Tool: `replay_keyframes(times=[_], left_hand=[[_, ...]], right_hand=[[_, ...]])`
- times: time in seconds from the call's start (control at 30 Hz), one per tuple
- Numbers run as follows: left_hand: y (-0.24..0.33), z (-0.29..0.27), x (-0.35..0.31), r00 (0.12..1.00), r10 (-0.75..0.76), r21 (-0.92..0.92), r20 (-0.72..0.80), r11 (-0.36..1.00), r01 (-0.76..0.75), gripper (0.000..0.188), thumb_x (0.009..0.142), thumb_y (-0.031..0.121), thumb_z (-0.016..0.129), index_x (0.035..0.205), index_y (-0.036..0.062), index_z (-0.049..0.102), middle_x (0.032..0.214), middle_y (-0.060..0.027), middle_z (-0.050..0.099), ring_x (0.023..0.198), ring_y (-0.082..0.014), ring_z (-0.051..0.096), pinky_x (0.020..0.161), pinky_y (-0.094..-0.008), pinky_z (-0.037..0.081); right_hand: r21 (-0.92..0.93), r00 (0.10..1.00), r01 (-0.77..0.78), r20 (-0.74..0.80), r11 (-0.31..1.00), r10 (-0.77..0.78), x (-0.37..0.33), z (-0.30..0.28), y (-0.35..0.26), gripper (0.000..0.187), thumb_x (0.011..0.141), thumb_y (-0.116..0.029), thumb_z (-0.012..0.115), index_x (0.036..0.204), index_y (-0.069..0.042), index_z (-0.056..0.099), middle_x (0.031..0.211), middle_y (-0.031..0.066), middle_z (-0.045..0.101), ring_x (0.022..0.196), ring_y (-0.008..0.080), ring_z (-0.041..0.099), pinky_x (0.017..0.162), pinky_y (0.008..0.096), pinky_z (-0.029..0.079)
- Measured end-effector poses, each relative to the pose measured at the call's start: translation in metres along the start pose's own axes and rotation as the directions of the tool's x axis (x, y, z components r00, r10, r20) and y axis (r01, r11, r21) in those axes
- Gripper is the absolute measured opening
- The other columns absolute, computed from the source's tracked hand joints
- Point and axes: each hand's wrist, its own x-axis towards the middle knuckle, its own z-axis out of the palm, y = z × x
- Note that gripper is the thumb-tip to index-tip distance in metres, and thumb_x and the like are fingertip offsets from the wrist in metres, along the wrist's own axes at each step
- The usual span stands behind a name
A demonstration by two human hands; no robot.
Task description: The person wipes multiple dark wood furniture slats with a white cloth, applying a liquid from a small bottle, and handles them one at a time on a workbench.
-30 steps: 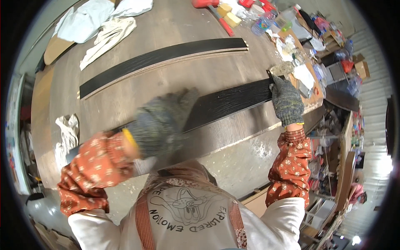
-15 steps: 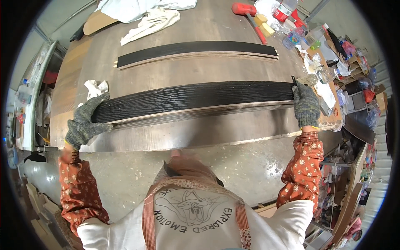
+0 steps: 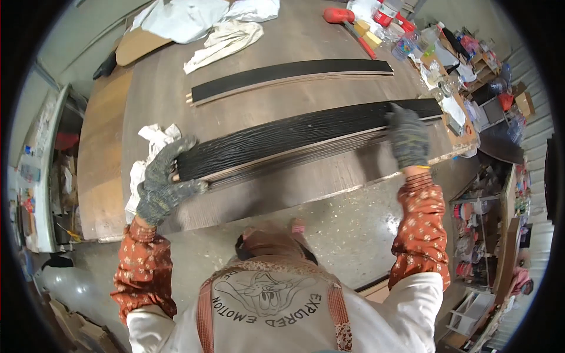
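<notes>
One Sure End, One Uncertain

The gloved left hand [image 3: 160, 187] grasped the left end of the near black board [image 3: 306, 129] between thumb and fingers; a crumpled white cloth [image 3: 154, 139] beside it could have snagged. The gloved right hand [image 3: 409, 140] lay over the board toward its right end, too blurred to tell its grip; a loose hold could have let that end slip. The board ran along the worktop's [image 3: 153, 97] near side. Beyond, a slim black board [image 3: 288, 70] risked scuffing if the near one slid away.
</notes>
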Motion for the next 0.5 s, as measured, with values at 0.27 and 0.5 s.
replay_keyframes(times=[0.27,0.5], left_hand=[[-0.025,0.012,-0.011,0.984,0.087,-0.22,-0.154,0.968,-0.12,0.09,0.066,0.008,0.084,0.139,0.0053,0.031,0.126,-0.0147,0.053,0.115,-0.0242,0.054,0.094,-0.0349,0.05],[-0.058,0.023,-0.005,0.948,0.23,-0.311,-0.222,0.904,-0.292,0.095,0.064,0.013,0.086,0.139,0.0048,0.029,0.128,-0.0156,0.051,0.112,-0.0228,0.056,0.091,-0.0342,0.051]], right_hand=[[0.164,0.876,0.481,-0.114,0.861,-0.468,-0.016,-0.012,-0.289,0.009,0.069,-0.012,0.057,0.077,-0.01,0.057,0.067,0.008,0.054,0.062,0.0259,0.056,0.052,0.0415,0.045],[-0.223,0.982,0.007,0.188,0.975,0.036,0.011,-0.017,-0.135,0.014,0.079,-0.013,0.061,0.092,-0.011,0.065,0.08,0.0107,0.063,0.076,0.0298,0.061,0.067,0.0415,0.05]])
